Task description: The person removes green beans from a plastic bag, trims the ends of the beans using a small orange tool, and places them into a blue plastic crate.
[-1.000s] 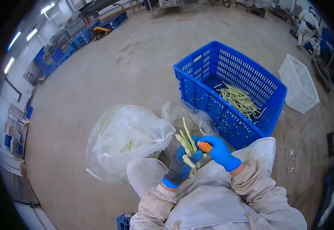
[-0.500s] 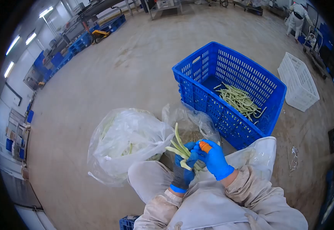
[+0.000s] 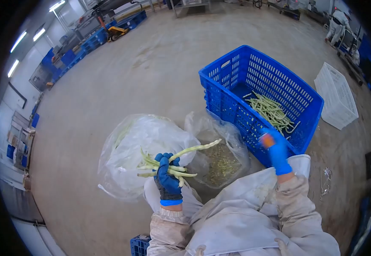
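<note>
My left hand (image 3: 167,173), in a blue glove with a grey cuff, is closed around a bunch of pale green beans (image 3: 181,170) in front of my left knee. One long bean (image 3: 200,147) sticks out to the right. My right hand (image 3: 277,151), also blue-gloved, is smeared by motion at the near side of a blue slatted crate (image 3: 219,91). In it shows a small orange-handled tool (image 3: 267,140); its other end cannot be made out. More green beans (image 3: 270,111) lie in a loose heap inside the crate.
A clear plastic bag (image 3: 142,149) lies open at my left. Beside it, another bag holds small green trimmings (image 3: 221,166). A white crate (image 3: 336,96) stands beyond the blue one. Far right, a person (image 3: 338,25) in white bends by a cart. A pallet jack (image 3: 116,32) stands far left.
My hands have parted: the left moved left with the beans, the right swung right and up to the blue crate with the orange-handled tool. The bag of trimmings is now uncovered.
</note>
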Available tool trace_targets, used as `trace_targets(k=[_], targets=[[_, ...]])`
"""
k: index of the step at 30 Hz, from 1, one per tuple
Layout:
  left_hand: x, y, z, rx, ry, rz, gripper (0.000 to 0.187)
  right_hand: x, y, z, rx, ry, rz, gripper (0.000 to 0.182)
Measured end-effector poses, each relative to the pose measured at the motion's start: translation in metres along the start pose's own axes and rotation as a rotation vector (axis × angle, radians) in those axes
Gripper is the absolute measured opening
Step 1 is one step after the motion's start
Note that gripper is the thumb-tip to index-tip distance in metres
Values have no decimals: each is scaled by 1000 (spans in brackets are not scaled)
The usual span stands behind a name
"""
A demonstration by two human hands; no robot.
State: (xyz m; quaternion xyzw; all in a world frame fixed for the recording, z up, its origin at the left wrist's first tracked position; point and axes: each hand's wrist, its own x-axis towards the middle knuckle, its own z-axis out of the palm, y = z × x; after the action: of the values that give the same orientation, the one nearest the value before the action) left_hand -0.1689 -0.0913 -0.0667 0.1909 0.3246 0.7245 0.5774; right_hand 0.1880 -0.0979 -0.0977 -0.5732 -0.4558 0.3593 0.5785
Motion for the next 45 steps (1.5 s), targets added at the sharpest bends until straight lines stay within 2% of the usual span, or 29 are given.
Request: trace_targets(k=[2,3,5,6,8,9,11,12,14,15,17,18,19,20,21,22,24,26,28,31,32,34,37,38,40,41,43,44,45], targets=[[-1,0,2,10,-34,-15,26,-14,37,22,-244,-391,100,43],[-1,-1,3,-1,-23,-4,25,-14,46,23,-245,-392,94,43],[-3,0,7,-9,0,12,25,-12,45,32,21,-419,164,46],[-6,3,10,21,15,-15,25,-13,42,34,24,-423,168,46],[-6,7,11,56,22,-37,24,-12,6,39,-277,-364,-31,47],[-6,5,9,95,-65,-107,25,-14,-17,49,-271,-362,-36,47],[-12,-4,17,114,-159,-226,26,-22,-59,66,-432,-369,-605,43],[-17,-12,24,65,-164,-278,25,-26,-71,68,-434,-365,-608,43],[-25,-22,36,-41,-232,-391,22,-31,-85,71,-603,-748,-456,38],[-26,-27,36,-78,-236,-420,27,-31,-74,69,-493,-654,-495,30],[-27,-22,38,-65,-277,-476,31,-9,-93,39,-596,-442,-743,25],[-27,-18,38,-49,-319,-536,34,6,-106,18,-701,-394,-612,26],[-24,-20,29,-7,-402,-563,40,21,-118,-4,-908,-260,-406,31],[-25,-18,28,-9,-405,-564,40,35,-128,-23,-1043,2,-757,39],[-26,-17,31,8,-454,-614,39,39,-139,-32,-1311,165,-739,43],[-27,-18,34,26,-509,-665,39,38,-139,-30,-1321,177,-736,43],[-32,-21,40,52,-576,-710,40,34,-138,-11,-741,-145,-702,43],[-38,-22,47,112,-662,-825,40,14,-142,19,-412,-416,-422,41],[-42,-20,52,130,-701,-848,40,5,-149,35,-521,-593,-421,37],[-44,-15,53,236,-719,-849,40,7,-123,46,-518,-706,-476,31],[-43,-15,51,238,-737,-852,40,8,-119,46,-516,-708,-477,31],[-43,-15,51,238,-754,-853,40,9,-114,47,-620,-703,-615,27],[-48,-12,55,219,-675,-880,41,4,-109,50,-789,-615,-731,24],[-48,-12,55,191,-675,-889,39,2,-107,50,-790,-616,-730,24],[-49,-14,57,160,-672,-899,37,-1,-102,51,-631,-381,-736,18],[-48,-15,60,130,-672,-920,35,-2,-98,53,-629,-386,-738,18],[-50,-18,66,96,-662,-941,34,-8,-88,58,-28,-175,-91,10],[-50,-15,76,131,-672,-903,34,-10,-82,61,-30,-179,-92,10],[-49,-13,82,167,-684,-867,33,-12,-77,64,-10,-73,-127,11]])
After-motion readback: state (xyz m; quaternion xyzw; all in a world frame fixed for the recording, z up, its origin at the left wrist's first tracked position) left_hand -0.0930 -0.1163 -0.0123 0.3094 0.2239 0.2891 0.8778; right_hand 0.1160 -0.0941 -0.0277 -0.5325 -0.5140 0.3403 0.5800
